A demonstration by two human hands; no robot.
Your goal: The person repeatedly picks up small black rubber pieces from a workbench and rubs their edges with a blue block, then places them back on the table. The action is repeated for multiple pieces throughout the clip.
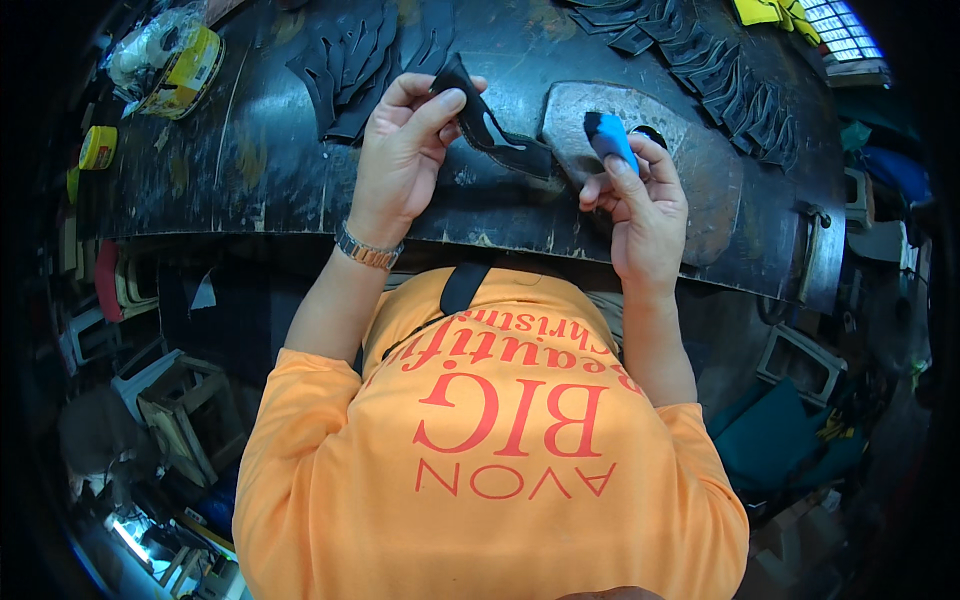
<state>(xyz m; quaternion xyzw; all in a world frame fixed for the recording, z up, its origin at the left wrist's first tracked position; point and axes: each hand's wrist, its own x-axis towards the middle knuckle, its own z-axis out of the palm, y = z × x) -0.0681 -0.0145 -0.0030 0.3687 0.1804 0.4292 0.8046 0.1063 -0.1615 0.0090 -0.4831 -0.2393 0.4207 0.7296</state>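
Note:
My left hand [412,140], raised over the near part of the dark worktable [270,190], pinches a black leather-like strap piece [487,130] between thumb and fingers. The piece curves down to the right, with stitching along its edge and a shiny patch. My right hand [642,205] is closed round a small blue object with a black end [613,142], its end pointing up and away; its exact kind is unclear. Beneath that hand lies a worn grey slab [570,110]. Some space separates the blue object from the strap piece.
Black cut pieces [350,70] lie in a pile beyond my left hand. A long overlapping row of similar pieces [715,85] runs along the far right. A yellow tub [185,75] and a small yellow jar [98,147] stand left; yellow gloves [780,15] lie far right.

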